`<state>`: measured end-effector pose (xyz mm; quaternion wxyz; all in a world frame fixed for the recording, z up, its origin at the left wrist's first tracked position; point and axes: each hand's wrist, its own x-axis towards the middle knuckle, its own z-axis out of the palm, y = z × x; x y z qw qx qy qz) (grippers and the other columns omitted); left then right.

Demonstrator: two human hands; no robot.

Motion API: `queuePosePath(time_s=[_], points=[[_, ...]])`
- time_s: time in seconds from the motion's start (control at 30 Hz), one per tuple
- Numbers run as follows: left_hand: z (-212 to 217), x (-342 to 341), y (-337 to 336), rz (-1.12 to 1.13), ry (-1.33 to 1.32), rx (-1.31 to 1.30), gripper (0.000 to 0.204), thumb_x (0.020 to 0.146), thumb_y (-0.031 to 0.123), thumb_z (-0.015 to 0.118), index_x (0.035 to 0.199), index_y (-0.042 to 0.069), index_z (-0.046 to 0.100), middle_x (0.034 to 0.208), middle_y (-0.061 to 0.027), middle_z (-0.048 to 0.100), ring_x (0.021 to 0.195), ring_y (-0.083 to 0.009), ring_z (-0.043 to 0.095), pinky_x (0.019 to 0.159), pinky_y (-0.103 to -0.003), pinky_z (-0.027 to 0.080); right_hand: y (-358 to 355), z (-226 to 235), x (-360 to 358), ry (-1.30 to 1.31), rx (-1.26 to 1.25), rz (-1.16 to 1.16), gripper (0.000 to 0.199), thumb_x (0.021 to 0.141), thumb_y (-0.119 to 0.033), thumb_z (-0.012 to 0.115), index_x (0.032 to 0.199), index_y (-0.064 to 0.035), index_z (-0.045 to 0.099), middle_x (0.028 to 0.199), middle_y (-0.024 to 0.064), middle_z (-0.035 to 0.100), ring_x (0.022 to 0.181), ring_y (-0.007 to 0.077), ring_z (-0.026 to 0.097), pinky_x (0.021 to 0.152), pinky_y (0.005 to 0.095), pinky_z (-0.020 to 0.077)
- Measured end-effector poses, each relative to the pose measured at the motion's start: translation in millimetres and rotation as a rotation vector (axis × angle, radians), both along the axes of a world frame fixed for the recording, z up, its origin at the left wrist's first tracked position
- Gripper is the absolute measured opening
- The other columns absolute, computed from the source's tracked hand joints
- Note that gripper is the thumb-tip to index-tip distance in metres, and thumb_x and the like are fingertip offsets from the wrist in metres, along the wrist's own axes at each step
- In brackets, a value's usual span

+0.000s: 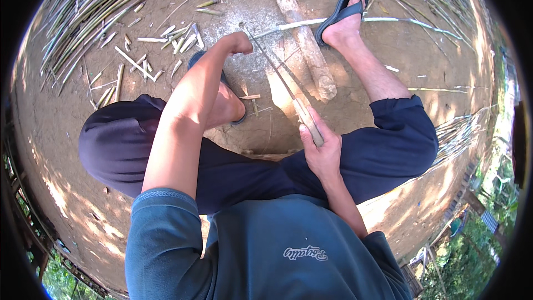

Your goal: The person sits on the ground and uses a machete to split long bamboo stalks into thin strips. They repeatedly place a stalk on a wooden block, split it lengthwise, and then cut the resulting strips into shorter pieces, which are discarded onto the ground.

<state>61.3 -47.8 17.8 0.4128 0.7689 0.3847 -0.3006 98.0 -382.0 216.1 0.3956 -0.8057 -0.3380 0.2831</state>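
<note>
A: Where is the pale cane to be found?

B: It is laid across the log, and its right-hand stretch is passed beneath the dark flip-flop on the right foot.

A: What is brought to it?

B: A long, narrow blade with a wooden handle; whether it is toothed cannot be told. The handle is gripped by the right hand, the thumb laid along it. The outer part of the blade is set at or just beside the cane; contact cannot be made out.

A: And the other grip?

B: The left hand is closed around the cane's left end, as far as can be seen.

A: Which step is in hand?

B: Cutting the cane short, it is judged, since short pieces are scattered on the ground to the left and long canes are heaped beyond.

A: What is called for next?

B: The cane should be pinned firmly by foot and fist, and the blade guided steadily across it, clear of the left fingers, which are placed very near the edge
</note>
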Motion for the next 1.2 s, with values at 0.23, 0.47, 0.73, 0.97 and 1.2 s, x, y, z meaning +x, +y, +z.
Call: queuePosePath(time_s=[0.23,0.47,0.73,0.97,1.2], points=[[-13,-3,-10,0.001,-0.065,0.270,0.034,0.072,0.021,0.063,0.093,-0.005,0.070,0.099,-0.0259,0.068,0.093,-0.0343,0.068,0.084,-0.039,0.053,-4,-19,3,-0.020,0.004,0.011,0.043,0.086,-0.006,0.066,0.127,-0.0011,0.058,0.090,0.0210,0.070,0.078,0.0216,0.071,0.071,0.0309,0.0527],[-14,-10,19,-0.011,-0.039,-0.137,0.019,0.067,0.013,0.064,0.056,0.003,0.052,0.047,-0.0070,0.041,0.039,-0.0174,0.037,0.036,-0.037,0.026,4,-21,6,-0.035,0.075,0.041,0.044,0.084,-0.003,0.067,0.128,-0.0014,0.058,0.094,0.0216,0.070,0.081,0.0210,0.071,0.073,0.0302,0.0528],[-6,-4,13,-0.100,-0.100,0.002,0.022,0.068,0.015,0.060,0.066,-0.007,0.062,0.064,-0.0196,0.061,0.054,-0.0288,0.058,0.049,-0.043,0.044,-4,-23,6,-0.034,0.038,0.023,0.045,0.084,-0.002,0.067,0.128,-0.0001,0.058,0.095,0.0206,0.071,0.082,0.0189,0.071,0.073,0.0290,0.0530],[10,-4,9,-0.190,-0.135,0.048,0.029,0.068,0.017,0.060,0.073,-0.010,0.065,0.072,-0.0255,0.064,0.064,-0.0328,0.064,0.059,-0.045,0.050,-7,-25,6,-0.035,0.043,0.006,0.043,0.084,-0.001,0.067,0.127,0.0027,0.058,0.095,0.0184,0.072,0.080,0.0129,0.069,0.071,0.0263,0.0527],[6,-6,10,-0.154,-0.153,0.033,0.025,0.069,0.018,0.062,0.063,-0.007,0.058,0.058,-0.0169,0.056,0.050,-0.0266,0.055,0.044,-0.043,0.043,8,-34,2,0.024,0.019,-0.026,0.044,0.085,0.000,0.066,0.127,-0.0004,0.059,0.080,0.0166,0.070,0.067,0.0108,0.065,0.063,0.0282,0.0514]])
